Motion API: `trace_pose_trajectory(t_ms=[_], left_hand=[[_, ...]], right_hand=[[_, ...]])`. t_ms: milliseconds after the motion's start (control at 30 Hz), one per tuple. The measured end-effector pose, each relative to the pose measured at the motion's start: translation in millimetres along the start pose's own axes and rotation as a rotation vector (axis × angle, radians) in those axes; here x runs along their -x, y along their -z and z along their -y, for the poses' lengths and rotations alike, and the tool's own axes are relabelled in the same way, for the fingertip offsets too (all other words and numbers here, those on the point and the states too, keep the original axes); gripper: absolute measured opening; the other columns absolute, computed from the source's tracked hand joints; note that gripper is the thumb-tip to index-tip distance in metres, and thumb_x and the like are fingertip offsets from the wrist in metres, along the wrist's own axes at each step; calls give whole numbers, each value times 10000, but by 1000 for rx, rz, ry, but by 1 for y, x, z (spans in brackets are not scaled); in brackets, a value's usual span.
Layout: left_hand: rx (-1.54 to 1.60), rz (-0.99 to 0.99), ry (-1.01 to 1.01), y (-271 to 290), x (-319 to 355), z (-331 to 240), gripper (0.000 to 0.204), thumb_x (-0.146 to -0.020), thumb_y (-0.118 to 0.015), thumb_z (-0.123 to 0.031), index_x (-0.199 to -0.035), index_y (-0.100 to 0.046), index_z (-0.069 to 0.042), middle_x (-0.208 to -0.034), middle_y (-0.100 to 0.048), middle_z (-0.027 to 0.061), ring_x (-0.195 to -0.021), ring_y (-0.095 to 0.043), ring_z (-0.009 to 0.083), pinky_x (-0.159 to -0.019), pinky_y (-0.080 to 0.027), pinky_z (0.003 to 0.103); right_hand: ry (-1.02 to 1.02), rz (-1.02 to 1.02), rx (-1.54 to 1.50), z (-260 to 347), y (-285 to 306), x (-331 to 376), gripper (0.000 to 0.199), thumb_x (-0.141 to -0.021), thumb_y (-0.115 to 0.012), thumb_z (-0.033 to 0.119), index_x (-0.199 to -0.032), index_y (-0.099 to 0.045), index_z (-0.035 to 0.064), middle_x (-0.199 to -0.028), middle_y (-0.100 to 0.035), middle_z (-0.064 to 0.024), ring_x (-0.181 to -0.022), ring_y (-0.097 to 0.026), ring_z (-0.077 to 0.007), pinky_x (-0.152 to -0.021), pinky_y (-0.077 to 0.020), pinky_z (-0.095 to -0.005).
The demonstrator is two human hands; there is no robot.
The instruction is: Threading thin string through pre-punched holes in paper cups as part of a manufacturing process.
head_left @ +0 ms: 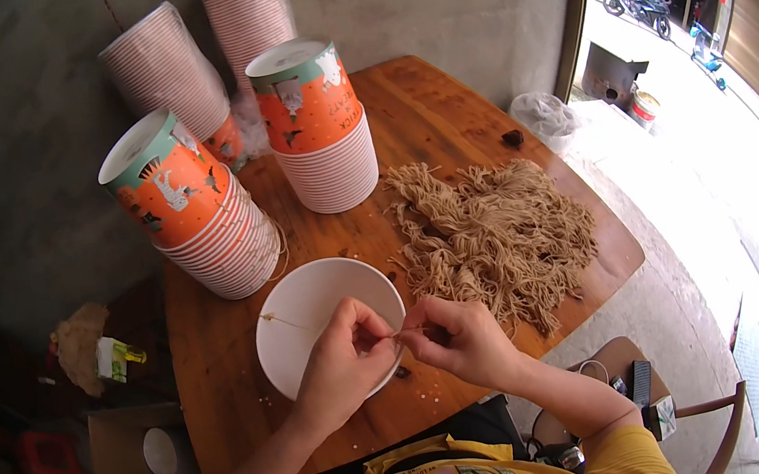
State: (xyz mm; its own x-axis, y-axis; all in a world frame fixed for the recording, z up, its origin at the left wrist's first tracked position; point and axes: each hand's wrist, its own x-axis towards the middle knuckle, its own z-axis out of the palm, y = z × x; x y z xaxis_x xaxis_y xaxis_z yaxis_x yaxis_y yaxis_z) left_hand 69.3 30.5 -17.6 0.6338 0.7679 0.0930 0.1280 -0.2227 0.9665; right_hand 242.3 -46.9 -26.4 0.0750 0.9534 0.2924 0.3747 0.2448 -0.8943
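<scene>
My left hand and my right hand meet over the rim of a white paper bowl on a wooden table. Between the pinched fingertips of both hands runs a thin tan strand, which trails left across the inside of the bowl. Just right of the bowl lies a loose heap of tan noodle-like strands. The right hand's fingers sit at the heap's near left edge.
Behind the bowl stand several stacks of upside-down orange and green printed paper bowls, with pink-striped stacks at the wall. A cardboard box with cups sits low on the left. An open doorway lies to the right.
</scene>
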Motion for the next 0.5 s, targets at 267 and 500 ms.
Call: trace_pose_trajectory(t_ms=[267,500], left_hand=[[319,87,236,3,-4,-10,193,-852,-608,34,-958,-472,-53,-945,-559,27,-876,-557,81,-815,-474,237],[307,76,209,2,-2,-9,199,-855,-605,32,-980,-473,-48,-952,-562,30,-887,-562,83,-826,-477,233]], right_hand=[[-1,-24,-1,-4,-3,3,115,-872,-673,113,-904,-600,31,-683,-627,-68,-568,-601,-138,-530,-476,-273],[52,-46,45,-4,-6,3,113,-865,-681,98,-904,-599,32,-715,-636,-77,-602,-630,-160,-549,-494,-277]])
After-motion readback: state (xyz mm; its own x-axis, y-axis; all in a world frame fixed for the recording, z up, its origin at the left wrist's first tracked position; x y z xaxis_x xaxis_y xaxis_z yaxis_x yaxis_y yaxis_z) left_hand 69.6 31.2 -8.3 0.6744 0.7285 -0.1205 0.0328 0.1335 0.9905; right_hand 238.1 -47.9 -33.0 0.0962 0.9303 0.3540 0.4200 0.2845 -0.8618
